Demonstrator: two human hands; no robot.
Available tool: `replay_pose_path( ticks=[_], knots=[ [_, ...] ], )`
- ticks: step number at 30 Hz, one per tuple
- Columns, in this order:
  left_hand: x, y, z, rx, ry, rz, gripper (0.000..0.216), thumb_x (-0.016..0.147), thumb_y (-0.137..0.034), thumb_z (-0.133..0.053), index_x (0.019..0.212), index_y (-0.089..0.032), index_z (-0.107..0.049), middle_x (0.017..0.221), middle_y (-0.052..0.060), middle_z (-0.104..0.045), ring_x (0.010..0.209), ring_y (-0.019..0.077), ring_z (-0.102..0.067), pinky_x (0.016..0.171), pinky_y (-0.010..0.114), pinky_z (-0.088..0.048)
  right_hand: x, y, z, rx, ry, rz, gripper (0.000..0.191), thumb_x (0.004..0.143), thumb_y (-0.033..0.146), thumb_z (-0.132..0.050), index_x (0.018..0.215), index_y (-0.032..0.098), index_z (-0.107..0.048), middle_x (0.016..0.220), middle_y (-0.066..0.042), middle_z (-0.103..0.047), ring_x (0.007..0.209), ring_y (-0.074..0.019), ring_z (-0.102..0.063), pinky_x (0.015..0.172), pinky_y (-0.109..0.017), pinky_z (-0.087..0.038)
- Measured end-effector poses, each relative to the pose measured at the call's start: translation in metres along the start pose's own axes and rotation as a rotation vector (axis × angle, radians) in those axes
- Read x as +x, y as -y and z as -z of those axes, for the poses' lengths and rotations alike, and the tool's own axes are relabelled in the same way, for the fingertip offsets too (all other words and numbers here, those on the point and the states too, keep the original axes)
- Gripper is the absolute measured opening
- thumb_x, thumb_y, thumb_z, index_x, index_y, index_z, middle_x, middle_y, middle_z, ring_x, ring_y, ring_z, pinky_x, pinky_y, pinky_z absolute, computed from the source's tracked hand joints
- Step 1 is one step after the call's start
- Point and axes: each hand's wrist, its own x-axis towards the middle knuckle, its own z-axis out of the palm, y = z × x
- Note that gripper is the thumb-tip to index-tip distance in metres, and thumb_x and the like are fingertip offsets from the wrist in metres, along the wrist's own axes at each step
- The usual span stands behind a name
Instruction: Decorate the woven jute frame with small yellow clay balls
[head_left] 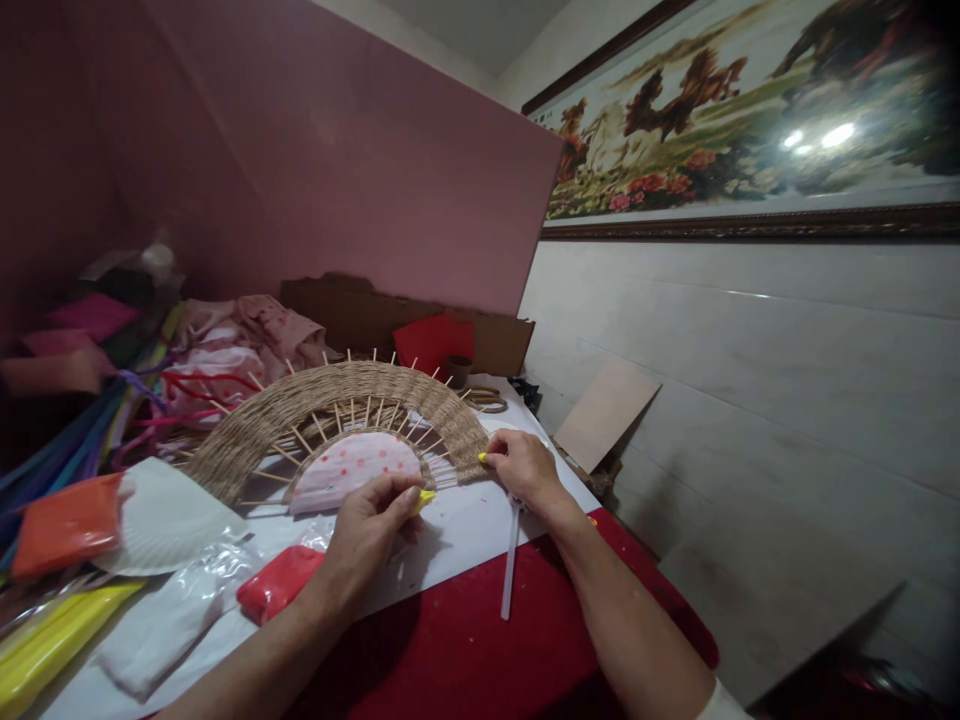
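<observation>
Before the woven fan [352,380], the left hand [373,515] pinches a yellow lump [425,501]; at the fan's right end, the right hand [525,466] pinches a yellow dab [482,458].

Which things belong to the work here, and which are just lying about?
Seemingly in use:
curved tan woven panel
small yellow pieces in the left hand and right hand

Seemingly lying about:
brown cardboard strip
bright red sheet
pale rectangular board

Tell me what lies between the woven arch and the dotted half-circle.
Mainly thin sticks, fanning between the woven arch and the dotted half-circle; the head view shows it.
</observation>
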Motion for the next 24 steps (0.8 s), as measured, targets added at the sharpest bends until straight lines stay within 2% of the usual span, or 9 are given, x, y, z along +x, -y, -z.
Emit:
replay_pose_path(
  ticks=[6,12,17,21,24],
  knots=[
    [-0.001,0.0,0.0,-0.016,-0.005,0.012,0.03,0.068,-0.038,-0.065,0.085,-0.013,-0.064,0.054,-0.002,-0.058,0.048,0.0096,-0.05,0.049,0.021,-0.039,0.003,-0.003,0.0,0.059,0.002,0.007,0.013,0.073,0.02,-0.059,0.067,0.025,-0.068,0.073,0.0,-0.069,0.071,-0.0163,-0.06,0.058,-0.025,-0.033],
    [0.001,0.002,0.001,-0.001,-0.012,0.009,0.031,0.068,-0.039,-0.064,0.085,-0.013,-0.064,0.055,-0.001,-0.059,0.047,0.01,-0.051,0.05,0.022,-0.04,0.005,-0.005,0.004,0.095,-0.088,-0.047,0.017,0.078,0.022,-0.05,0.076,0.025,-0.067,0.078,-0.002,-0.069,0.075,-0.0178,-0.061,0.06,-0.026,-0.036],
    [0.001,0.002,0.001,-0.005,-0.013,0.019,0.03,0.068,-0.038,-0.064,0.085,-0.013,-0.064,0.054,-0.001,-0.059,0.047,0.0098,-0.051,0.049,0.022,-0.039,0.007,-0.01,0.004,0.108,-0.076,-0.057,0.006,0.071,0.027,-0.061,0.074,0.023,-0.064,0.078,-0.001,-0.068,0.072,-0.017,-0.059,0.059,-0.025,-0.036],
    [0.001,0.001,0.0,-0.009,-0.014,0.023,0.03,0.067,-0.038,-0.065,0.083,-0.013,-0.064,0.053,-0.001,-0.058,0.047,0.0099,-0.05,0.048,0.022,-0.039,0.008,-0.013,0.002,0.077,-0.031,-0.021,0.022,0.06,0.03,-0.073,0.076,0.02,-0.062,0.083,-0.003,-0.065,0.078,-0.0193,-0.057,0.064,-0.026,-0.037],
    [0.0,0.0,0.0,-0.01,-0.012,0.009,0.029,0.066,-0.037,-0.065,0.082,-0.013,-0.064,0.053,-0.001,-0.058,0.046,0.0099,-0.05,0.048,0.022,-0.038,0.009,-0.015,-0.001,0.174,0.05,0.009,0.017,0.063,0.028,-0.069,0.073,0.018,-0.06,0.077,-0.003,-0.062,0.074,-0.0176,-0.055,0.064,-0.027,-0.037]
  ],
)
